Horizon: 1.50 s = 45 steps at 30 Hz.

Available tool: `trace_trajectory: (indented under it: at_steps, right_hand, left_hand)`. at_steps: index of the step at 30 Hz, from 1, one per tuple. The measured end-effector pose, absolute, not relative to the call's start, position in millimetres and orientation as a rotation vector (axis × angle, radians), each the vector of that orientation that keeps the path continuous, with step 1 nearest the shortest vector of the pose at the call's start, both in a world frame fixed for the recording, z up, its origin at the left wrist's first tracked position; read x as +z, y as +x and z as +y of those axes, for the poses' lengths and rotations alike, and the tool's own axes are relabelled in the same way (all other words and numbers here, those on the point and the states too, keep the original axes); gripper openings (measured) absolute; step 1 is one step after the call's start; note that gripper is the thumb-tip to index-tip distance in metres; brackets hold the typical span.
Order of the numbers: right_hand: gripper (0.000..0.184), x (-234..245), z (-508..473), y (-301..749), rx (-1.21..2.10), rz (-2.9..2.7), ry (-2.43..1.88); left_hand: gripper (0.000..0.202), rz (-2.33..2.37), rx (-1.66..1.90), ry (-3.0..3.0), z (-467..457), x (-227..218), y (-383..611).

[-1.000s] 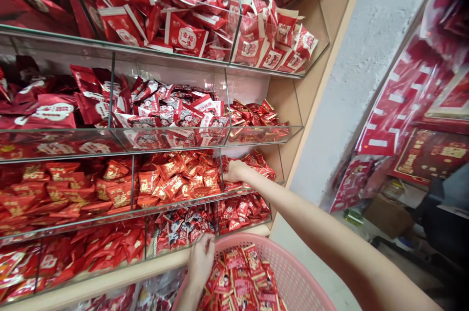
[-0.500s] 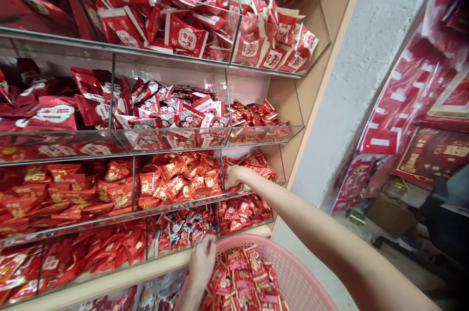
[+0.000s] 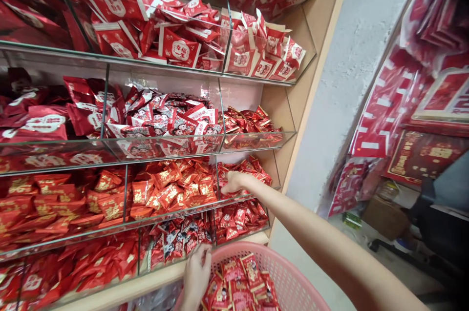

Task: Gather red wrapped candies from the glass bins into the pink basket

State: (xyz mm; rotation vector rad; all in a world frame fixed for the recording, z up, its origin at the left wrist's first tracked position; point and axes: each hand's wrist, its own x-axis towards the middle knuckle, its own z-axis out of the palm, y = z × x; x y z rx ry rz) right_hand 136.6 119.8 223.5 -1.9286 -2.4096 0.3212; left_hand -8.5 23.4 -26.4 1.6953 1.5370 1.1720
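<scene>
My right hand (image 3: 234, 182) reaches into the rightmost compartment of a lower shelf, touching or just above the small red packets (image 3: 258, 170) there. Its fingers look parted, with nothing visible between them, though the tips are partly hidden. Below, my left hand (image 3: 197, 272) is curled over the left rim of a pink plastic basket (image 3: 298, 279), close to the shelf's front edge. Red and gold packets (image 3: 238, 284) fill the part of the basket that shows.
Glass dividers split the shelves into compartments of red packets, such as orange-red ones (image 3: 168, 189) and dark red ones (image 3: 240, 218). A wooden side panel (image 3: 311, 52) and grey wall (image 3: 339, 76) stand to the right. Beyond them are hanging red goods (image 3: 381, 106) and a cardboard box (image 3: 386, 216).
The view has shifted slightly, so the shelves sit lower and further left. My right hand stays in the same compartment, its fingers looking more extended. My left hand stays at the basket rim.
</scene>
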Motion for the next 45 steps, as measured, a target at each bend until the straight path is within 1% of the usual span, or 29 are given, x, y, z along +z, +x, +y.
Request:
trace_trajectory:
  at_steps: [4, 6, 12, 17, 20, 25, 27, 33, 38, 45]
  right_hand:
    - [0.042, 236.0, 121.0, 164.6, 0.560, -2.326, -1.814]
    - [0.044, 240.2, 122.5, 178.9, 0.604, -2.209, -1.758]
    - [0.037, 230.4, 122.4, 213.8, 0.415, -2.095, -1.662]
    - [0.039, 206.4, 116.2, 226.8, 0.220, -2.136, -1.730]
    - [0.037, 195.8, 111.9, 228.2, 0.140, -2.158, -1.725]
    - [0.027, 188.4, 111.9, 219.5, 0.241, -2.075, -1.620]
    - [0.025, 188.1, 113.7, 213.1, 0.288, -2.064, -1.556]
    - [0.033, 191.5, 118.6, 208.7, 0.220, -2.091, -1.514]
    - [0.049, 187.0, 119.9, 221.1, 0.188, -2.210, -1.513]
    - [0.061, 182.7, 118.9, 211.4, 0.130, -2.254, -1.595]
  left_hand:
    - [0.026, 1.535, 1.172, 1.699, 24.9, -30.4, -9.3]
    - [0.026, 1.538, 1.173, 1.709, 25.7, -32.1, -9.7]
    - [0.029, 1.570, 1.148, 1.784, 28.3, -35.9, -11.0]
    - [0.024, 1.620, 1.165, 1.857, 27.5, -35.9, -9.4]
    - [0.023, 1.644, 1.168, 1.855, 27.8, -36.6, -8.3]
    - [0.022, 1.636, 1.196, 1.881, 31.2, -38.9, -9.6]
    - [0.022, 1.625, 1.209, 1.891, 32.5, -39.4, -10.3]
    - [0.024, 1.630, 1.182, 1.885, 32.3, -40.3, -10.4]
    - [0.026, 1.661, 1.133, 1.859, 28.2, -39.1, -9.5]
    - [0.027, 1.640, 1.155, 1.849, 28.7, -38.6, -8.3]
